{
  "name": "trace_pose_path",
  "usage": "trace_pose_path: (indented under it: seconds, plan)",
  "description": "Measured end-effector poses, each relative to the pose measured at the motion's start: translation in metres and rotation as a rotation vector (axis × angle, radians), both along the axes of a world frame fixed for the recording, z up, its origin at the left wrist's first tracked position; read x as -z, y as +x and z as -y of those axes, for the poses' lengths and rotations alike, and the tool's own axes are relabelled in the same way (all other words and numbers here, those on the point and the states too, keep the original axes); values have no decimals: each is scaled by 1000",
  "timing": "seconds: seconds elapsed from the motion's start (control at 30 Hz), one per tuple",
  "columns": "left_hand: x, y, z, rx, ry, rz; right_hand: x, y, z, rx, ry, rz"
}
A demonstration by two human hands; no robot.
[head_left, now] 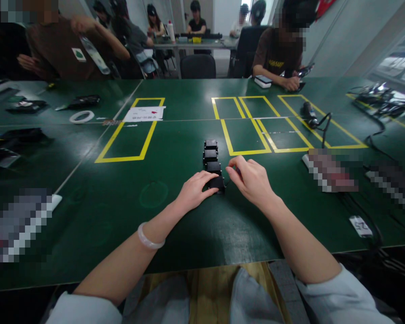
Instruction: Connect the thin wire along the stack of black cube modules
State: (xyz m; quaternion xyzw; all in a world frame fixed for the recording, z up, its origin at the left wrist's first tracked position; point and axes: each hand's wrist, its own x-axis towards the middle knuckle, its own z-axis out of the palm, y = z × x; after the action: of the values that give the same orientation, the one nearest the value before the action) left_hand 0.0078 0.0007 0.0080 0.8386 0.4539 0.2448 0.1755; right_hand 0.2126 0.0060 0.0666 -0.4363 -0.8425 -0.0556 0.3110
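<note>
Lowest black box (217, 182), mid-frame, looks light, hard; hold its sides. Left hand (196, 188) pinches it; right hand (252, 179) curls, can't tell if empty.

The left hand (195, 191) holds the nearest black block (216, 182), the right hand (251, 180) near it.

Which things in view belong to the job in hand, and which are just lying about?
Job in hand, judging by where the hands are:
four black blocks in a row, the nearest touched by the left hand, with the right hand close beside it

Apparently just lying about:
white ring
white sheet
black cabled device
white tag
</note>
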Motion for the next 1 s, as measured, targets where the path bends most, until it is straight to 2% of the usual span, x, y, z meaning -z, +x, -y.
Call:
trace_pose_path:
  seconds: [1.0]
  plan:
    - [-1, 0, 0, 1, -1, -3, 2, 1, -1, 13, 91, 9]
